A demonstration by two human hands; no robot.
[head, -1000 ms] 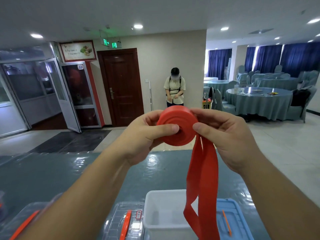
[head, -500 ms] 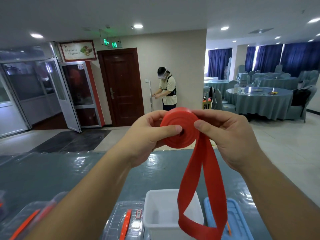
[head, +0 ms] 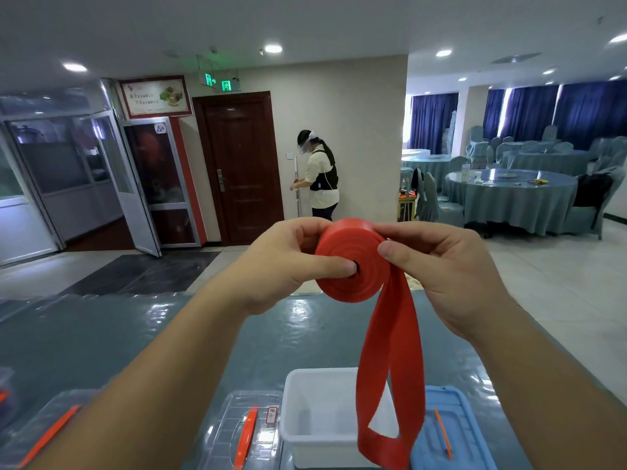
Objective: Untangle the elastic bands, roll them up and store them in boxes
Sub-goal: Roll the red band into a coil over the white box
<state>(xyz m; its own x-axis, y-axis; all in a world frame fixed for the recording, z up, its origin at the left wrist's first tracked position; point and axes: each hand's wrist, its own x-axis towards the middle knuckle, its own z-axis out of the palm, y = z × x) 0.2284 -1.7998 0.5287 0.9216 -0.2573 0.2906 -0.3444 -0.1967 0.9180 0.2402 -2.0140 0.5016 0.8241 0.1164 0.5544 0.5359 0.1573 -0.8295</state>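
Note:
A red elastic band is wound into a thick flat roll held up in front of me, above the table. My left hand pinches the roll with its thumb at the centre hole. My right hand grips the roll's right edge, thumb on the face. The unrolled end of the band hangs down as a loop in front of an open white box on the table.
A blue lid lies right of the white box, a clear lid with an orange clip left of it. The table has a shiny grey-blue cover. A person stands by the far door.
The roll has grown and the hanging loop has shortened, its bottom rising into view. The person in the background has turned towards the door.

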